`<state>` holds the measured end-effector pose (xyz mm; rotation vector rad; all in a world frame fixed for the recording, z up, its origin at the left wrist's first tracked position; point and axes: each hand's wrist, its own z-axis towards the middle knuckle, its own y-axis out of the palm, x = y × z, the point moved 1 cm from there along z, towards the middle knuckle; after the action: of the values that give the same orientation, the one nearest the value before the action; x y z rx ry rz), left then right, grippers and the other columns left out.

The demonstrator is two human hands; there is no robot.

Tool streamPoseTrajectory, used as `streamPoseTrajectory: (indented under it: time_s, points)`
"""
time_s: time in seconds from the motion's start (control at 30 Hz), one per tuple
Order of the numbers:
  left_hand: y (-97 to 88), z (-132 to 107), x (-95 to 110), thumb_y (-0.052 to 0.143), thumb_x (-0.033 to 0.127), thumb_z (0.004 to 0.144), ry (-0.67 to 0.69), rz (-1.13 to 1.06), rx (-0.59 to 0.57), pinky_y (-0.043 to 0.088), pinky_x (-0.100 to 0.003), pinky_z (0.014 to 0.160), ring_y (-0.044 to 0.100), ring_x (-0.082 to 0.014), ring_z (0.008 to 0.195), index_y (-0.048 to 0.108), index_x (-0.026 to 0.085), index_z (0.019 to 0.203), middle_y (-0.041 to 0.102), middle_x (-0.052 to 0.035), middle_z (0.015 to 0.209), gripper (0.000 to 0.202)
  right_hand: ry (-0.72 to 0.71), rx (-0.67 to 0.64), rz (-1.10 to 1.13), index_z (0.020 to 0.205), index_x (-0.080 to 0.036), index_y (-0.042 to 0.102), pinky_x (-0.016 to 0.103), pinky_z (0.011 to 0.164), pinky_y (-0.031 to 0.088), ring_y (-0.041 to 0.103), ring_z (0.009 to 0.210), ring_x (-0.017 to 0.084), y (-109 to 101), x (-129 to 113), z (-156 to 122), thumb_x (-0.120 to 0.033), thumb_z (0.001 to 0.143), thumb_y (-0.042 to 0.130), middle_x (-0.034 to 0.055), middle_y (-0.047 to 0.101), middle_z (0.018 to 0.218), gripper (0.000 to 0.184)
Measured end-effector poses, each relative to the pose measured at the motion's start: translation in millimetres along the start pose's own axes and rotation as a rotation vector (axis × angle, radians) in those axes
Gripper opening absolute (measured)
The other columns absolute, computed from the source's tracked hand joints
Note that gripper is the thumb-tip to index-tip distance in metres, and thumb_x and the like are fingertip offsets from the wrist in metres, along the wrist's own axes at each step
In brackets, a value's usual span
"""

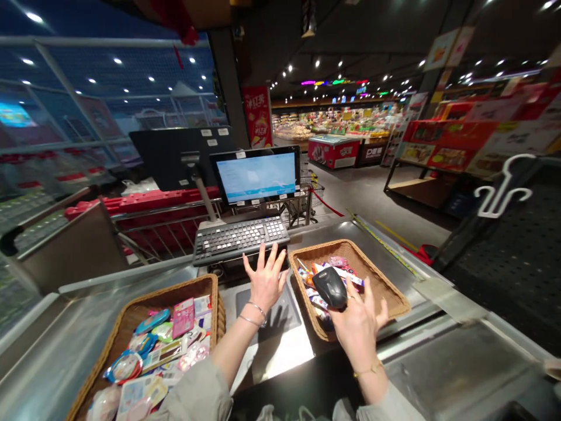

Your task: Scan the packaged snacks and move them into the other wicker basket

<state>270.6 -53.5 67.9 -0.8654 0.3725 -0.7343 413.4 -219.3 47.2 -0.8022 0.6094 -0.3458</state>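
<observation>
My left hand (268, 280) is above the counter just in front of the black keyboard (241, 238), its fingers spread apart and holding nothing. My right hand (357, 316) is over the right wicker basket (388, 286). Its fingers are stretched out and apart, close against a black handheld barcode scanner (330, 286). The scanner is above small wrapped sweets (313, 272) in that basket; its handle is mostly hidden, and I cannot tell whether the fingers touch it. By my left forearm, another wicker basket (214, 304) holds small packaged goods (183, 317).
A lit monitor (256, 175) stands behind the keyboard, and a second screen's dark back (175, 155) is to its left. The metal counter (464, 362) extends to the right. A white hanger hook (502, 190) is on the dark panel at far right.
</observation>
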Motion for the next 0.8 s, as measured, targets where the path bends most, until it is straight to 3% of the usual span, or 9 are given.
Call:
streamPoseTrajectory:
  time_s: [0.27, 0.4, 0.8]
  points:
    - [-22.6, -29, -39, 0.047, 0.046, 0.093, -0.121, 0.058, 0.002, -0.009, -0.070, 0.112, 0.016, -0.0332, 0.148, 0.043, 0.030, 0.143, 0.036, -0.0069, 0.154, 0.053, -0.126, -0.047, 0.068, 0.096, -0.023, 0.070, 0.055, 0.108, 0.012, 0.032, 0.138, 0.030, 8, -44, -1, -0.042, 0.083, 0.048, 0.0075, 0.065, 0.126, 0.032]
    - [-32.3, -47, -55, 0.046, 0.047, 0.093, -0.173, 0.100, -0.024, -0.008, -0.069, 0.113, 0.015, -0.0322, 0.148, 0.041, 0.030, 0.145, 0.034, -0.0066, 0.154, 0.055, -0.187, -0.095, 0.081, 0.105, -0.024, 0.068, 0.055, 0.108, 0.011, 0.031, 0.138, 0.030, 13, -63, -5, -0.037, 0.081, 0.048, 0.0059, 0.063, 0.129, 0.034]
    - [-49.2, -108, -105, 0.046, 0.048, 0.092, -0.352, 0.191, -0.064, -0.009, -0.069, 0.112, 0.018, -0.0330, 0.147, 0.039, 0.027, 0.146, 0.036, -0.0083, 0.154, 0.058, -0.353, -0.206, 0.152, 0.106, -0.020, 0.068, 0.057, 0.108, 0.013, 0.033, 0.137, 0.032, 37, -110, -23, -0.031, 0.076, 0.049, 0.0082, 0.065, 0.126, 0.037]
